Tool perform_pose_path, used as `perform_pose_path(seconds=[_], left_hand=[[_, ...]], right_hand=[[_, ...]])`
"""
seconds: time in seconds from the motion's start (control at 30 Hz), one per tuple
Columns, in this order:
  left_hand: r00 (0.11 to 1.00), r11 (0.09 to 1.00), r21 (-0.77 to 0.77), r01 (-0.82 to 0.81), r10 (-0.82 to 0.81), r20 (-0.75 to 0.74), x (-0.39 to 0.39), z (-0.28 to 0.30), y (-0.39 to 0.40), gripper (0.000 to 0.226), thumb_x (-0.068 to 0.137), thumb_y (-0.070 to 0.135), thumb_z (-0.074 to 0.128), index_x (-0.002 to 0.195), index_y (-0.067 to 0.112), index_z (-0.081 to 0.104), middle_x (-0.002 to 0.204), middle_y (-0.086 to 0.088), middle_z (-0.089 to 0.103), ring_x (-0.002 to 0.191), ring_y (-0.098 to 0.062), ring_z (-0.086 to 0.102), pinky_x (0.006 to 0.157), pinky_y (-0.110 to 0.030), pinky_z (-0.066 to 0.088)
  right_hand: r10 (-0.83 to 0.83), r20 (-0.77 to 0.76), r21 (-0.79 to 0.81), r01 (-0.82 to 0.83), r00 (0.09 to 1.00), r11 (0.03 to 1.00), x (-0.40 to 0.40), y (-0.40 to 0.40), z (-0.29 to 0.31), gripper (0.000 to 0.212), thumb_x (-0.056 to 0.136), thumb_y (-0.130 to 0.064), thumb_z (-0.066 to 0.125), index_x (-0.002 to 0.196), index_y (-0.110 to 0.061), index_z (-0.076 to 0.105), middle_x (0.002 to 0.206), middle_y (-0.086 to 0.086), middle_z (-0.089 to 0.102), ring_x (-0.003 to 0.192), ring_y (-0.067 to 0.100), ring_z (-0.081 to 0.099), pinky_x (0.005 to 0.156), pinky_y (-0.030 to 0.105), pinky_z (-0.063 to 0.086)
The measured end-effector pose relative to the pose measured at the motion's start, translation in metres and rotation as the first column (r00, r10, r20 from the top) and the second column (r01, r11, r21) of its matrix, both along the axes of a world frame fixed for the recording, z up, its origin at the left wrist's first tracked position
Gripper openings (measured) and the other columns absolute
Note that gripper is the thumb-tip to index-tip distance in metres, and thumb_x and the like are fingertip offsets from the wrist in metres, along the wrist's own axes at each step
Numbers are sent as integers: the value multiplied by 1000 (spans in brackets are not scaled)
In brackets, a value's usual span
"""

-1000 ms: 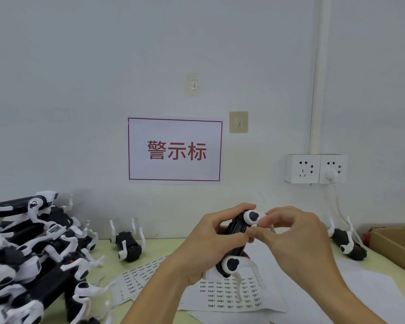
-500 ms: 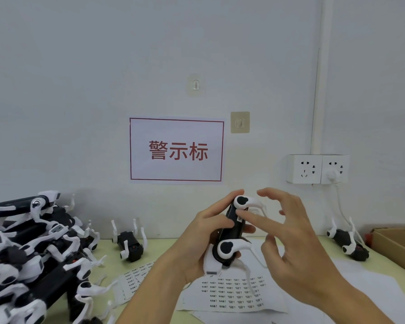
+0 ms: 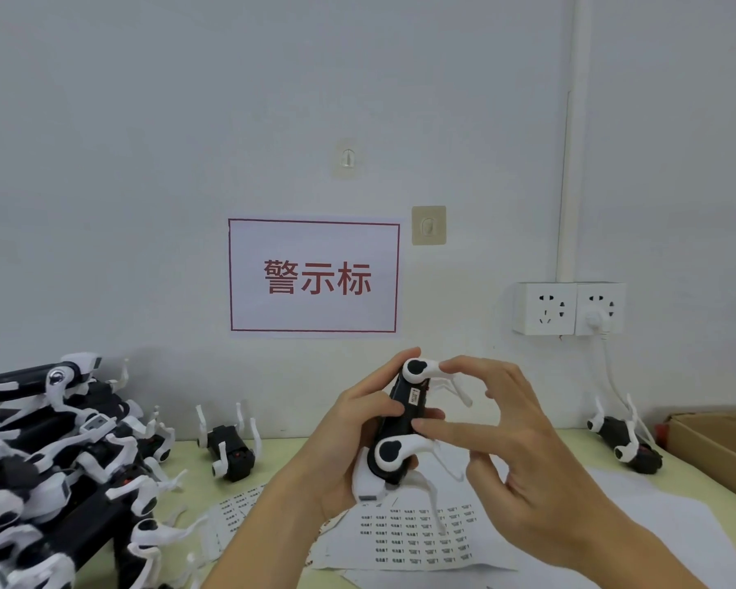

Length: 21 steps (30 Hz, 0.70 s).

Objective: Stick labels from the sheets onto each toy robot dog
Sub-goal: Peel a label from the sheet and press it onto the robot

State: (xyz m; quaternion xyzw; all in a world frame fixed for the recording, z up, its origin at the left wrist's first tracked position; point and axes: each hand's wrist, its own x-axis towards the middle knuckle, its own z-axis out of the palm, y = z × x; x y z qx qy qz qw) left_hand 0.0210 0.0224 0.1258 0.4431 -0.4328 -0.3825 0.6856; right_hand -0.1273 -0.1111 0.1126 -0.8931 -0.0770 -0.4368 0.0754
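Item in hand: one toy robot dog, black body with white legs, held upright above the desk. The left hand is closed round its body from the left, thumb across the front. The right hand is spread open and grips nothing; its forefinger tip rests on the upper white leg and a lower fingertip touches the body's right edge.

Label: a small white label sits on the dog's black side, just left of the right forefinger. It looks stuck down, so this unit reads as done or nearly so.

Label sheets: flat on the desk directly below both hands, rows of small printed labels remaining; a second sheet lies below and left of the left hand.

Stock: a heaped pile of dogs far left of the left hand; one single dog between pile and left hand; another dog right of the right hand, beside a cardboard box. Whether these carry labels cannot be told
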Motion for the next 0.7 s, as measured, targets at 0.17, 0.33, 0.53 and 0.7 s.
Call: perform_pose_path(seconds=[0.17,0.33,0.53,0.7], left_hand=[[999,999,-24,36,-36,4,0,1,2,59,77,10,51,128,36,67,114,-20,70,80,-31,62,60,-33,52],[999,1000,-3,9,-9,47,1,-1,2,61,75,9,50,128,35,67,116,-16,70,83,-33,63,62,-32,53],[998,1000,9,-22,22,56,2,-5,-2,61,74,10,51,128,36,67,113,-15,67,88,-36,58,63,-34,53],[985,999,31,10,-15,173,1,-3,-1,61,77,7,53,129,36,66,112,-26,67,84,-36,65,78,-39,55]], right_hand=[[-61,2,30,61,998,998,3,-3,-6,68,80,-16,34,139,-45,50,145,-14,32,138,13,30,102,29,31],[-54,-44,47,56,998,997,5,-8,-11,65,83,-19,35,136,-52,52,146,-13,33,138,19,31,101,28,33],[-21,-19,90,22,1000,996,4,-12,-9,55,85,-21,37,123,-51,64,145,-14,37,140,16,33,103,25,33],[23,131,409,-76,991,910,9,-3,-4,36,93,-31,56,125,-45,59,134,-21,50,132,5,45,98,19,38]])
